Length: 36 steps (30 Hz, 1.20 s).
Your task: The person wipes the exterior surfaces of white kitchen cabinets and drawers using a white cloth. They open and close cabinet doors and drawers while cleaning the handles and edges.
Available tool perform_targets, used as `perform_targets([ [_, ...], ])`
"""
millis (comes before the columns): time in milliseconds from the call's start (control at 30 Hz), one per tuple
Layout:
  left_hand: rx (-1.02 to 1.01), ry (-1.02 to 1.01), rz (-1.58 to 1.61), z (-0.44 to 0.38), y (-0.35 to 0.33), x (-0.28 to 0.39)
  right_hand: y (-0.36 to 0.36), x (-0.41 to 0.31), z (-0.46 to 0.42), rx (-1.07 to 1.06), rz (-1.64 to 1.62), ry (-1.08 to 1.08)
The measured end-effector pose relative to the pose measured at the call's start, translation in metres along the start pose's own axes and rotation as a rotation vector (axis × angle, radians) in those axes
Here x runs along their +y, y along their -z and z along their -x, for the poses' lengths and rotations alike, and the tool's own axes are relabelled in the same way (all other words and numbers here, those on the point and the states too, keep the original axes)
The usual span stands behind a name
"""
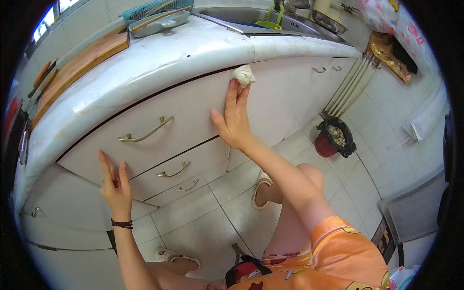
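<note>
My right hand (235, 121) presses a crumpled white cloth or tissue (244, 75) with its fingertips against the upper right of the top drawer front (188, 108). The wad sits just under the countertop edge. Near the lower left of that same drawer front is my left hand (116, 177), holding nothing, its index finger stretched out and the thumb apart. Whether its fingertip touches the panel I cannot tell. Between my hands is the curved metal drawer handle (146, 133). Two lower drawers have similar handles, the middle handle (174, 170) and the bottom handle (187, 185).
The marble-look countertop (188, 47) carries a wooden cutting board (83, 65), a pale dish (159, 25) and a blue basket (145, 11). Behind is a steel sink (232, 16). On the tiled floor stands a lined red bin (325, 145) with waste; a grey chair (413, 203) is at right.
</note>
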<state>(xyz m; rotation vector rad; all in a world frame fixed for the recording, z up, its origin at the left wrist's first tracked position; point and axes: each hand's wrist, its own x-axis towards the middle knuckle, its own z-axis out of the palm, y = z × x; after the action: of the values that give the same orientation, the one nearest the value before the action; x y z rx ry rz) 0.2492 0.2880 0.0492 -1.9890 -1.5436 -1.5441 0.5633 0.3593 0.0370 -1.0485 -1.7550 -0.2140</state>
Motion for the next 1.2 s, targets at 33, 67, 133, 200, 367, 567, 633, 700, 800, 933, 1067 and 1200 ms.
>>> perform_targets([
  [33, -0.004, 0.009, 0.003, 0.000, 0.000, 0.002, 0.001, -0.001, -0.007, 0.056, -0.051, 0.017],
  [67, -0.009, 0.019, 0.005, 0.001, 0.001, 0.004, 0.001, 0.004, 0.000, 0.022, -0.042, 0.023],
  [133, 0.002, 0.005, 0.000, -0.001, 0.001, 0.005, -0.005, 0.018, 0.029, -0.043, -0.035, 0.049],
  [200, -0.002, -0.014, 0.002, 0.000, -0.001, 0.004, -0.002, 0.024, 0.071, -0.267, -0.060, -0.073],
  [367, -0.015, 0.020, 0.001, 0.001, -0.001, 0.006, 0.001, 0.024, 0.078, -0.247, 0.065, 0.005],
  [567, 0.007, -0.013, 0.011, 0.000, -0.002, 0.005, 0.013, -0.022, -0.021, 0.105, -0.120, -0.061],
  [633, 0.013, -0.005, 0.010, -0.001, -0.002, 0.006, 0.008, -0.028, -0.018, 0.128, -0.118, -0.043],
  [700, -0.012, -0.006, 0.005, 0.000, -0.002, 0.007, 0.002, -0.038, -0.014, 0.088, -0.041, 0.047],
  [800, 0.013, 0.041, 0.048, 0.002, -0.006, 0.004, -0.019, -0.052, -0.011, 0.070, -0.023, 0.155],
  [933, 0.001, 0.009, -0.019, 0.001, 0.002, 0.007, -0.012, -0.032, -0.006, -0.035, 0.069, 0.146],
  [1067, -0.003, 0.040, 0.004, 0.003, -0.006, 0.014, 0.020, -0.002, -0.007, -0.026, 0.187, -0.027],
  [1200, -0.015, 0.061, 0.073, 0.002, -0.008, 0.014, 0.003, -0.029, -0.008, 0.028, -0.063, -0.042],
])
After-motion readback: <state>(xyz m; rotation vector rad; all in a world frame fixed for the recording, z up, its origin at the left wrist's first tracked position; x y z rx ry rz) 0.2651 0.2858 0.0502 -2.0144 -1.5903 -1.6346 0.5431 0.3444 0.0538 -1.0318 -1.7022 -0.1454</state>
